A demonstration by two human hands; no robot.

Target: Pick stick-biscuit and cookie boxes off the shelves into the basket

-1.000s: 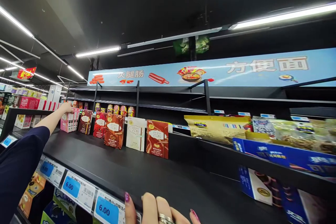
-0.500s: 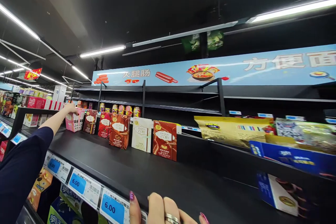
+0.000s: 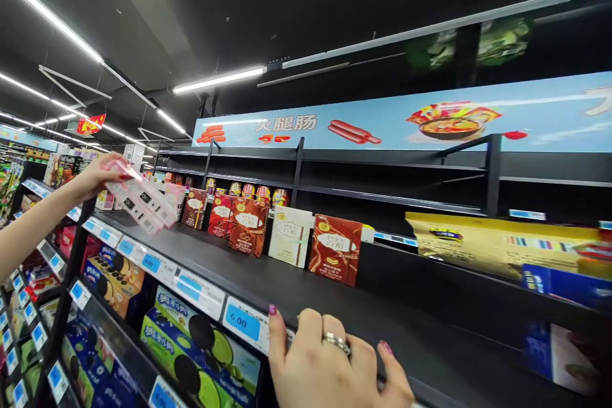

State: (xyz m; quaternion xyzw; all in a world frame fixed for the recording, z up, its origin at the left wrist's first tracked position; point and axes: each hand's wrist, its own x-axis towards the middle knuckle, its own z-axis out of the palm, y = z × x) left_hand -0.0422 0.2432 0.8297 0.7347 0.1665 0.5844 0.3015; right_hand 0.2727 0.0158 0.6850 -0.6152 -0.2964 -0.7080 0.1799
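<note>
My left hand [image 3: 102, 175], on the left, is closed on pink snack boxes [image 3: 143, 201], seemingly two side by side, raised over the front of the black shelf [image 3: 229, 274]. Their barcoded sides are smeared by motion. Behind them another pink box [image 3: 174, 197] partly shows on the shelf. In the lower middle, my right hand [image 3: 337, 360], with a ring on one finger, has its bent fingers hooked over the shelf edge; those fingertips are hidden. Beyond it stand a dark red biscuit box [image 3: 335, 248], a cream box [image 3: 290, 236] and several brown and red boxes [image 3: 248, 226].
Blue price labels [image 3: 243, 320] line the shelf front. Green and blue cookie boxes [image 3: 191, 344] fill the level below. A low black divider runs behind the upright boxes. Golden bags [image 3: 463, 245] lie on the right. Under the picture sign, racks hold colourful tubs [image 3: 248, 191].
My left hand has lifted pink boxes from the far end of the shelf and drawn them toward me. The view has shifted left; my right hand stays at the shelf edge.
</note>
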